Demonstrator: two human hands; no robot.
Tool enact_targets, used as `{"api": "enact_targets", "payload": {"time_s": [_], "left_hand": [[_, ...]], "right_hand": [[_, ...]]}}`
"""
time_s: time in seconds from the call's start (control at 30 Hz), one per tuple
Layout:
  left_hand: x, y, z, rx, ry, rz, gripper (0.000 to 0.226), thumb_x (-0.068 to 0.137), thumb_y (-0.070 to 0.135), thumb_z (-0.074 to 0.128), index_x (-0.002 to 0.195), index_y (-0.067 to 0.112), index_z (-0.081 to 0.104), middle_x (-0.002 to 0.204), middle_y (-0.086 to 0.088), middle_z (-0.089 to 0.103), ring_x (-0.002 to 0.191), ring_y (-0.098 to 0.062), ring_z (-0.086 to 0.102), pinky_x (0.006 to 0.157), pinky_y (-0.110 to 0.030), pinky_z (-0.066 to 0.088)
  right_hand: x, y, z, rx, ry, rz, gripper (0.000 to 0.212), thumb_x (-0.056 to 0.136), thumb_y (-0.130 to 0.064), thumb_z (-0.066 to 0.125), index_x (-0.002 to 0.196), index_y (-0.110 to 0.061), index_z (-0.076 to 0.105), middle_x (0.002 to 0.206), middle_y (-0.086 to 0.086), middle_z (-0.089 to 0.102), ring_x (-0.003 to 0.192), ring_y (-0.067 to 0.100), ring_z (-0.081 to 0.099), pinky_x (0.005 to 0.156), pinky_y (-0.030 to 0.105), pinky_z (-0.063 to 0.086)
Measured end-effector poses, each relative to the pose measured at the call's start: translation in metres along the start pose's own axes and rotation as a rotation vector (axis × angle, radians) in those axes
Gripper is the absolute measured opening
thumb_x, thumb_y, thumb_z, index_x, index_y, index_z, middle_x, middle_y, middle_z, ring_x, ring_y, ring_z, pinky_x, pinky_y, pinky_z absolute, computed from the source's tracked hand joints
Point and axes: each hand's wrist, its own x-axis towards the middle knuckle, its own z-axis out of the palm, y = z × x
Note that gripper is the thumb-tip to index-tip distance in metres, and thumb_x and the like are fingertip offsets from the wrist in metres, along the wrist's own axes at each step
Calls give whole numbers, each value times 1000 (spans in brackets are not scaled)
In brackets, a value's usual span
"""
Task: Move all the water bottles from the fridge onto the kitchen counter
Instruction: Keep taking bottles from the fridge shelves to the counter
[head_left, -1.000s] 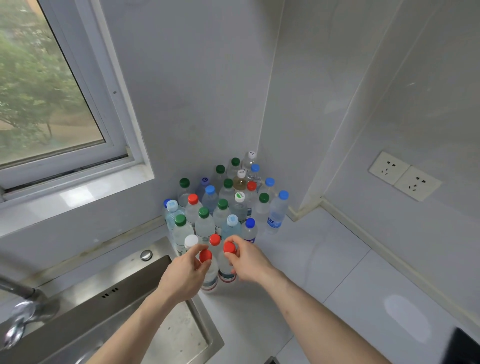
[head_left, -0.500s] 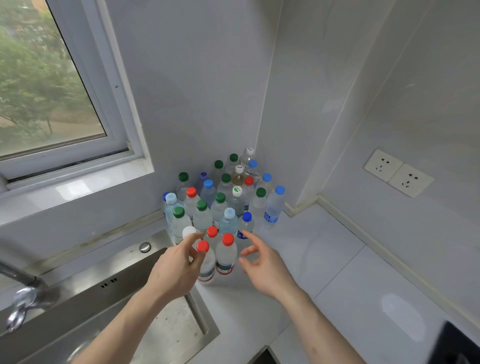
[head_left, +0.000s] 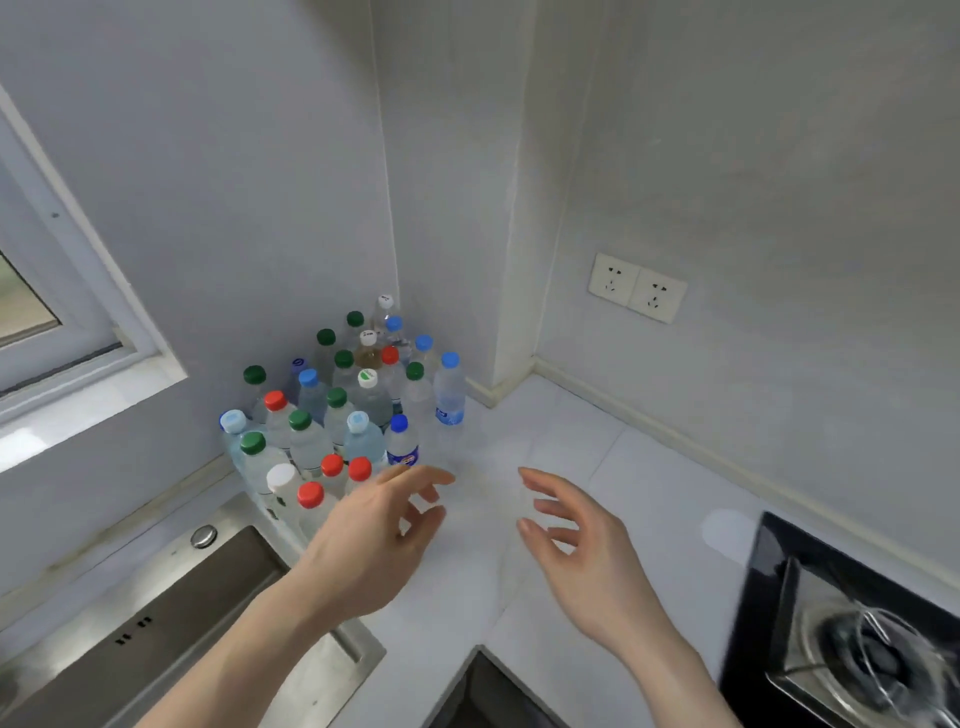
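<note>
While both hands hang empty, fingers loosely spread, the upright bottle cluster (head_left: 343, 410) stands ahead-left; left hand (head_left: 374, 540) is nearer, apparently clear of it; right hand (head_left: 582, 551) lies well apart.

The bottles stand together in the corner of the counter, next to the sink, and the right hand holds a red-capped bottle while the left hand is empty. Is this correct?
Not quite. In the head view the right hand holds nothing: its fingers are spread above the bare counter, apart from every bottle. The rest is right: the bottles stand together in the corner beside the sink, and the left hand is empty too.
</note>
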Motion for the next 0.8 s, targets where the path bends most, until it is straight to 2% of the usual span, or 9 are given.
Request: {"api": "enact_targets", "payload": {"time_s": [0.13, 0.33, 0.43, 0.57, 0.67, 0.8], "left_hand": [[0, 40, 18, 52, -46, 124, 34, 102, 37, 55, 135, 46, 54, 120, 30, 52, 103, 10, 57, 90, -18, 51], [-11, 97, 58, 59, -123, 302, 33, 102, 39, 56, 134, 46, 54, 130, 32, 47, 114, 7, 53, 94, -22, 48], [-25, 132, 86, 52, -203, 389, 33, 101, 36, 59, 133, 45, 56, 132, 31, 47, 115, 4, 54, 94, -18, 44], [-59, 182, 123, 22, -281, 493, 32, 100, 34, 60, 131, 44, 58, 131, 31, 47, 111, 8, 52, 94, -13, 39], [-95, 216, 150, -8, -347, 574, 33, 100, 34, 60, 131, 46, 57, 132, 32, 46, 113, 6, 53, 99, -17, 42], [-143, 265, 185, -57, -413, 706, 35, 99, 34, 63, 132, 44, 58, 133, 32, 46, 118, 4, 53, 100, -16, 41]], "right_hand": [[-36, 7, -38, -47, 81, -6, 46, 102, -31, 65, 137, -57, 54, 136, -42, 51, 129, -16, 46, 106, 11, 40], [-110, 29, -93, -107, 212, 61, 49, 101, -34, 65, 145, -51, 49, 145, -40, 44, 134, -19, 39, 118, 18, 35], [-166, 44, -122, -122, 302, 118, 52, 100, -34, 66, 146, -51, 48, 148, -38, 43, 136, -19, 37, 120, 20, 33], [-249, 60, -154, -148, 396, 205, 54, 99, -32, 69, 146, -48, 50, 149, -34, 46, 138, -13, 40, 119, 23, 36], [-313, 63, -173, -157, 456, 253, 54, 98, -31, 70, 145, -50, 50, 146, -39, 46, 135, -19, 40, 114, 14, 35], [-399, 66, -193, -167, 569, 303, 53, 99, -30, 70, 141, -56, 49, 141, -43, 45, 131, -23, 38, 101, -3, 30]]}}
